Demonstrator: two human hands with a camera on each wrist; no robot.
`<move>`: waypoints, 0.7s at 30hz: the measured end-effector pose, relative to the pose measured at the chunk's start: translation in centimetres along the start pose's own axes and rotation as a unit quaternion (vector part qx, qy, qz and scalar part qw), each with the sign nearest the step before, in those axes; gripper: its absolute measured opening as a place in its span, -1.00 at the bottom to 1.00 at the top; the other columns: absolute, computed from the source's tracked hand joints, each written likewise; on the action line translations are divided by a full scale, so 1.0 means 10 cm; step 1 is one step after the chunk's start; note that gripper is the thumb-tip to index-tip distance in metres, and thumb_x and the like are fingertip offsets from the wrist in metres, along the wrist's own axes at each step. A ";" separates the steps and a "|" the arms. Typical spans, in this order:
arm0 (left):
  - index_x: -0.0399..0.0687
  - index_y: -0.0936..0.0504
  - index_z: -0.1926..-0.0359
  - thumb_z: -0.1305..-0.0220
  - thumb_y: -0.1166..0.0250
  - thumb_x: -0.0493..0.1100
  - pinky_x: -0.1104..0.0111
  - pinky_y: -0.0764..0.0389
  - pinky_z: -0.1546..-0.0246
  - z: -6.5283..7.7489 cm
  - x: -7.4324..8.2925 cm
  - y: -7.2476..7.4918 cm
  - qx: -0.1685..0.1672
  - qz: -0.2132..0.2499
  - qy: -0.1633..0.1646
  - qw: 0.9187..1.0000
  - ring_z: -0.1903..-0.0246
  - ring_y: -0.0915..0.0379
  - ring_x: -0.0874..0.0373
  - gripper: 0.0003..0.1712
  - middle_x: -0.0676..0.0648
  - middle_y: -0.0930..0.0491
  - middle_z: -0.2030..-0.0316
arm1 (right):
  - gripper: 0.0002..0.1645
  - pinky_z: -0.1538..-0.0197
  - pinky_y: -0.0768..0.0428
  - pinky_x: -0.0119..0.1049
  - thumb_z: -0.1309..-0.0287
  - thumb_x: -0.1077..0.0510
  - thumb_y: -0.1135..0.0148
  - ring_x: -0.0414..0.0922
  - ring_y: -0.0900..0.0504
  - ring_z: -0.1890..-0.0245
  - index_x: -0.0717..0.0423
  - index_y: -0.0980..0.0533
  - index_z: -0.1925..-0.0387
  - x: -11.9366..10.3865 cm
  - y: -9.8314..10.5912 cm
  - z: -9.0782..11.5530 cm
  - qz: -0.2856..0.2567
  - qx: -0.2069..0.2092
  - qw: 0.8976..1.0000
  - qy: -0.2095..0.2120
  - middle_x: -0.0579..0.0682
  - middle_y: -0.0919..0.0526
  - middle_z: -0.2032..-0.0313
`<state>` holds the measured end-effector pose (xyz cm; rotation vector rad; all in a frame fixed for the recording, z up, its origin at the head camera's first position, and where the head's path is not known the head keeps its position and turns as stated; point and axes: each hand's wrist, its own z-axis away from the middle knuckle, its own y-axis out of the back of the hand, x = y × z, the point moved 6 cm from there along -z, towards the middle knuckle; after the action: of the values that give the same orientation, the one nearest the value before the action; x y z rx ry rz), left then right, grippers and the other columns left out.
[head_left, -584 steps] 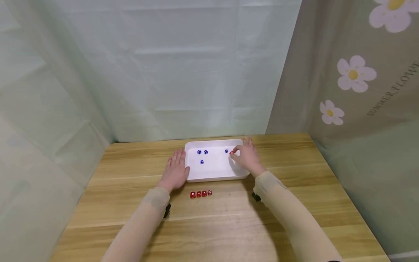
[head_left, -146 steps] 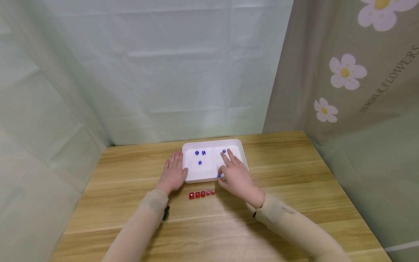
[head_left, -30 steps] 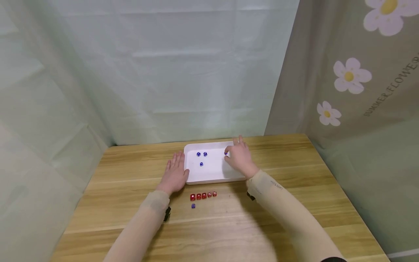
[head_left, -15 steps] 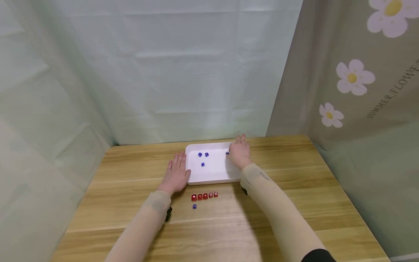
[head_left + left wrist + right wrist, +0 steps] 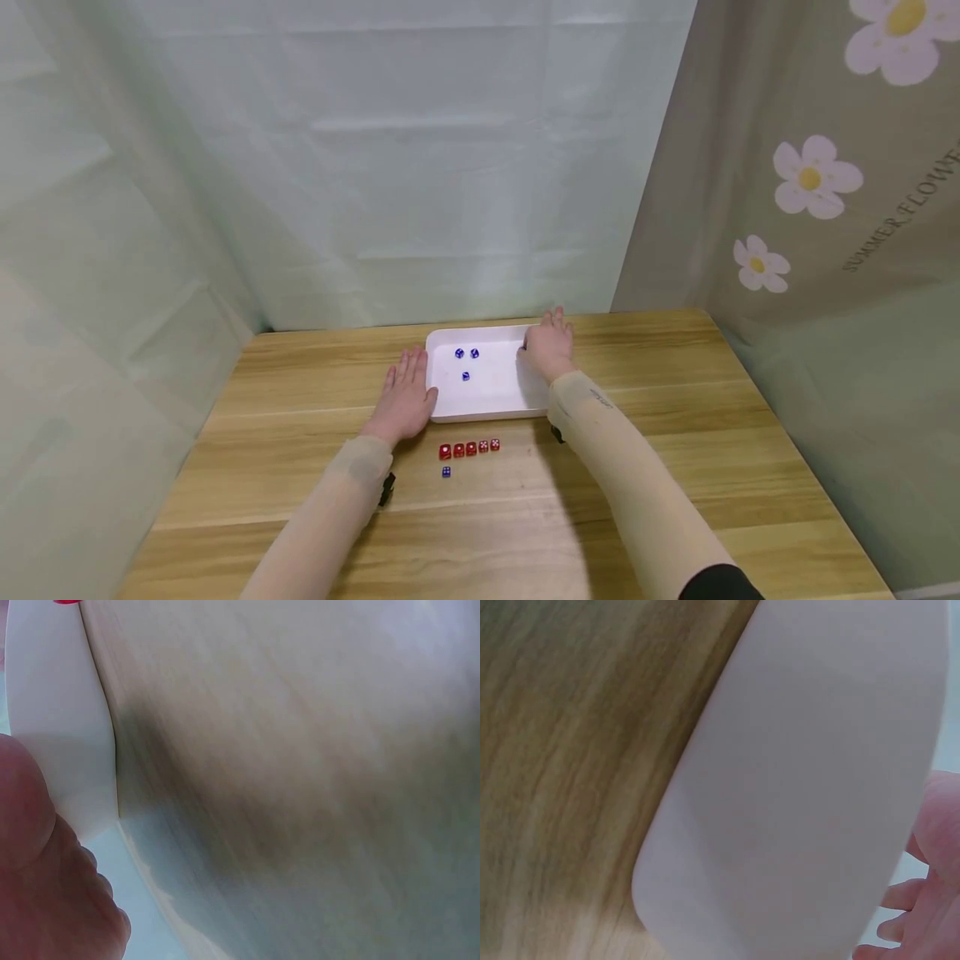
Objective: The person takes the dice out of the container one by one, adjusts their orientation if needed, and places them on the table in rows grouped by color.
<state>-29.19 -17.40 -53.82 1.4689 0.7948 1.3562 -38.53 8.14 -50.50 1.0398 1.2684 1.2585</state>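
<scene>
A shallow white tray (image 5: 480, 416) stands near the table's back edge, three blue dice (image 5: 466, 377) showing in its left half. My left hand (image 5: 406, 404) rests with straight fingers along the tray's left side; the left wrist view has its thumb against the white wall (image 5: 67, 750). Over the tray's right end, my right hand (image 5: 550, 346) has thumb and index finger curled together at a fourth blue die, now hidden by the fingers. Its other fingers extend past the back rim. In front of the tray, several red dice (image 5: 471, 448) form a row, with one blue die (image 5: 446, 472) below its left end.
The wooden table (image 5: 675, 450) carries the tray and the dice. Pale green cloth (image 5: 420, 208) hangs behind and at the left, and a flower-printed cloth (image 5: 810, 283) hangs at the right. In the right wrist view the tray's outer wall (image 5: 802, 787) fills the middle.
A fifth red die has joined the row, and one blue die now lies below it. My right hand has returned to the tray's right end, its fingers closing over the blue die there. Left hand stays.
</scene>
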 end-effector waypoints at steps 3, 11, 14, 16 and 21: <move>-0.37 0.24 -0.69 -0.68 0.09 0.01 -0.15 0.33 -0.63 0.00 0.01 0.02 0.002 -0.001 -0.001 1.000 -0.68 0.49 -0.25 -0.12 -0.33 0.27 -0.70 | -0.73 -0.59 -0.11 0.32 -0.43 -0.08 -0.38 0.38 0.09 -0.65 -0.06 -0.81 0.03 -0.01 0.00 -0.01 -0.002 0.002 1.000 0.002 0.38 -0.21 -0.58; -0.38 0.24 -0.69 -0.69 0.07 0.01 -0.15 0.27 -0.63 0.02 0.04 0.09 -0.002 -0.011 0.002 1.000 -0.68 0.45 -0.27 -0.12 -0.33 0.28 -0.70 | -0.74 -0.58 -0.12 0.33 -0.43 -0.05 -0.38 0.39 0.09 -0.65 -0.05 -0.80 0.01 -0.03 0.04 0.02 -0.008 0.005 1.000 0.007 0.39 -0.22 -0.58; -0.38 0.25 -0.69 -0.69 0.06 0.01 -0.16 0.29 -0.63 0.03 0.04 0.09 -0.003 -0.009 0.002 1.000 -0.67 0.47 -0.26 -0.12 -0.33 0.29 -0.70 | -0.75 -0.58 -0.13 0.33 -0.42 -0.04 -0.39 0.40 0.08 -0.65 -0.05 -0.81 0.03 -0.03 0.04 0.03 -0.014 0.006 1.000 0.007 0.39 -0.23 -0.57; -0.37 0.26 -0.69 -0.70 0.07 0.02 -0.14 0.29 -0.64 0.04 0.03 0.08 -0.005 -0.008 0.004 1.000 -0.68 0.48 -0.24 -0.11 -0.32 0.29 -0.70 | -0.76 -0.58 -0.14 0.33 -0.43 -0.03 -0.38 0.40 0.08 -0.65 -0.04 -0.80 0.04 -0.03 0.04 0.04 -0.018 0.007 1.000 0.007 0.39 -0.24 -0.57; -0.37 0.25 -0.69 -0.70 0.08 0.01 -0.15 0.30 -0.63 0.02 0.03 0.07 -0.003 0.000 0.001 1.000 -0.68 0.50 -0.24 -0.12 -0.32 0.30 -0.70 | -0.78 -0.57 -0.16 0.34 -0.43 -0.03 -0.37 0.39 0.05 -0.64 -0.03 -0.80 0.09 -0.01 0.06 0.06 -0.023 0.011 1.000 0.007 0.38 -0.28 -0.55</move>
<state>-29.02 -17.37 -53.05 1.4629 0.7925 1.3597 -37.97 8.12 -49.89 1.0133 1.3117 1.2207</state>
